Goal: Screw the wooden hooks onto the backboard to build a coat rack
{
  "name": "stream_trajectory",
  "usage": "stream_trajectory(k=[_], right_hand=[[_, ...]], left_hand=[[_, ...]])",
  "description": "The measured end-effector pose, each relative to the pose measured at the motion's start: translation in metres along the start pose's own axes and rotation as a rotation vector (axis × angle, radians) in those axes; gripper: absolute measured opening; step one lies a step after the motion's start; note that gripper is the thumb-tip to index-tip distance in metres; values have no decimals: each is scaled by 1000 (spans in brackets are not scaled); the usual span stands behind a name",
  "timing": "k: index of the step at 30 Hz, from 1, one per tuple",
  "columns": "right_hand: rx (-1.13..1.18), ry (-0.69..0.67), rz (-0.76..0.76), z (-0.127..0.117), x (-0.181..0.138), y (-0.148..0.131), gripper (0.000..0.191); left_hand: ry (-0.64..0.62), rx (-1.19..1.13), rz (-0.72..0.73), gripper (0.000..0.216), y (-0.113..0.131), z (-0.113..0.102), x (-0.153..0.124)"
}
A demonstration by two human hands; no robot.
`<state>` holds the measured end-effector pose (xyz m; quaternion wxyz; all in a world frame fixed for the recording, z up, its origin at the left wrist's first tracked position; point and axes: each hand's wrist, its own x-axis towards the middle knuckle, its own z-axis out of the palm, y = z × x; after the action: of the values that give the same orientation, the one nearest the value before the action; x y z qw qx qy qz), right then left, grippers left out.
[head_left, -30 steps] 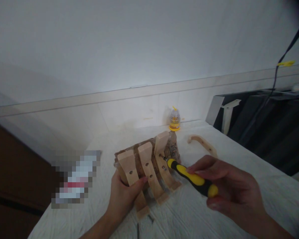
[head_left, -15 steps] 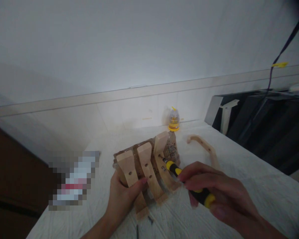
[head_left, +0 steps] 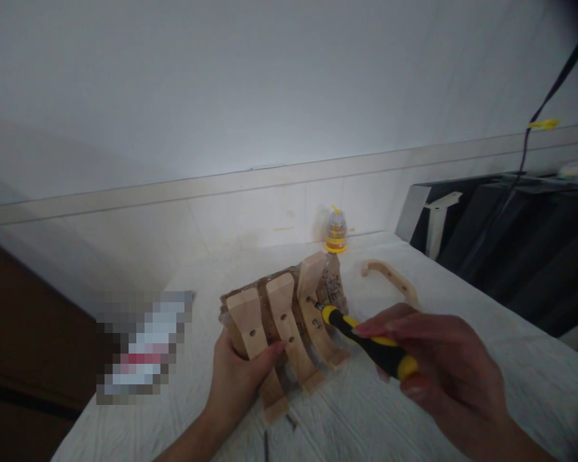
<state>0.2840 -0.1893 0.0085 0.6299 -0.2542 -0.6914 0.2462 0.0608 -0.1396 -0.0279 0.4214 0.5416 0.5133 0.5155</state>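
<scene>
My right hand (head_left: 443,366) is closed on a black and yellow screwdriver (head_left: 373,346). Its tip meets the upper hole of the rightmost curved wooden hook (head_left: 318,327); a metal screw head (head_left: 316,324) shows lower on that piece. Two more such pieces, a middle wooden hook (head_left: 289,321) and a left wooden hook (head_left: 248,321), lie side by side across a brown board (head_left: 336,285) that looks wrapped in clear plastic. My left hand (head_left: 241,372) grips the board and the left hook, its thumb lying over the wood toward the middle hook.
A separate wooden hook (head_left: 390,276) lies on the white-covered table (head_left: 197,423) to the right. Behind the board stands a clear and yellow container (head_left: 336,232) by the wall. Small dark screws (head_left: 291,421) lie at the front. Black panels (head_left: 510,237) lean at right.
The screwdriver handle has turned and my right hand's fingers have shifted along it. My left hand and the board stay nearly where they were.
</scene>
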Motion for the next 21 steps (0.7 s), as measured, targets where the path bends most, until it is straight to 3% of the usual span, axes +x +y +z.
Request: stream_trajectory(k=[5,14,21], right_hand=[[-194,-149,-107,0,3,-1,24],[-171,-21,-133,0,0,4,39],[-166,119,-144,8,-3,4,22]], left_hand=[[-2,-61,-38,46,-3,1,0],[4,-19,-6,41,-3,1,0],[19,-11,-7,41,1,1,-1]])
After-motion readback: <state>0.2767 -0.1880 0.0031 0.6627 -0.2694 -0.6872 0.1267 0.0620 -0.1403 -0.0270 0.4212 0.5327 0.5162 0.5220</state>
